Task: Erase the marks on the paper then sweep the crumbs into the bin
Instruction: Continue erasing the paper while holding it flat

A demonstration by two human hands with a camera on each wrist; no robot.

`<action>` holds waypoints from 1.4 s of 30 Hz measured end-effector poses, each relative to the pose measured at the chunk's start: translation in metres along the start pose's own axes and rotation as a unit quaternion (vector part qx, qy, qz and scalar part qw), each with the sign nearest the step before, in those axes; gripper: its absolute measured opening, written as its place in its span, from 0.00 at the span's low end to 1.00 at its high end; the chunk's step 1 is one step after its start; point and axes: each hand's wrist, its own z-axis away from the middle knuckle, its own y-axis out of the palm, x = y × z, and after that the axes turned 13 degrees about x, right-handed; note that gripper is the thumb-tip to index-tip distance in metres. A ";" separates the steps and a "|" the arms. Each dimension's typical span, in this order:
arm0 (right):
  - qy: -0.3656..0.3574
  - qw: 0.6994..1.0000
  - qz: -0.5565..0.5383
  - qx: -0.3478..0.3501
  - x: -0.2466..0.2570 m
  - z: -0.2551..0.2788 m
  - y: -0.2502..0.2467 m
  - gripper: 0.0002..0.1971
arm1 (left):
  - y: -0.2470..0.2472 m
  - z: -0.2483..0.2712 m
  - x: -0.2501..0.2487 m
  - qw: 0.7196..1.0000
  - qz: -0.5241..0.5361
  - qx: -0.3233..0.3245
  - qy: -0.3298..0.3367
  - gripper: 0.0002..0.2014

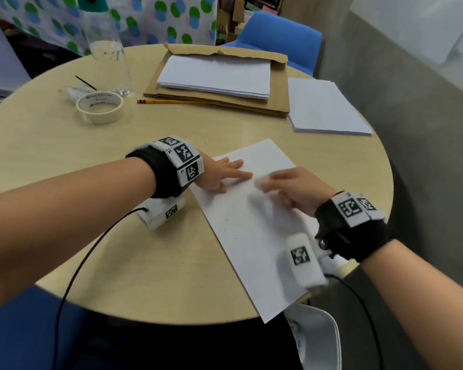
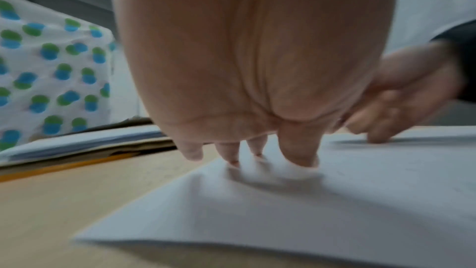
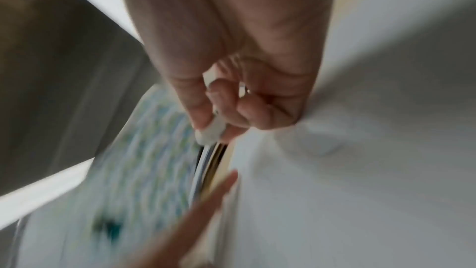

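Paper (image 1: 254, 231) lay at the table's (image 1: 51, 145) near right, one corner overhanging the edge. Left hand (image 1: 219, 174) pressed it with straight, spread fingers; right hand (image 1: 292, 190) pinched a white eraser (image 3: 210, 131). Hard strokes could crumple the sheet or scatter crumbs off the edge.

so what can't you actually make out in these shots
- Eraser: right wrist view shows only a white tip between the right hand fingers; head view blurs it.
- Marks on the paper: too faint and blurred in every view to tell what is left.
- Crumbs: only tiny specks in the head view.
- Bin: cut off by the table edge and the frame's bottom.
- Left hand palm: hidden, pressed on the paper.
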 end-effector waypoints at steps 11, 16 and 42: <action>-0.109 0.831 -0.544 0.045 -0.043 -0.017 -0.027 0.24 | 0.077 0.049 -0.065 0.964 -0.183 0.036 0.188 0.43; -0.112 0.835 -0.533 0.071 -0.047 -0.020 -0.028 0.24 | 0.063 0.045 -0.011 0.995 -0.074 0.046 -0.056 0.35; -0.106 0.825 -0.552 0.063 -0.047 -0.019 -0.027 0.24 | 0.034 0.003 -0.036 0.995 -0.078 0.026 0.051 0.29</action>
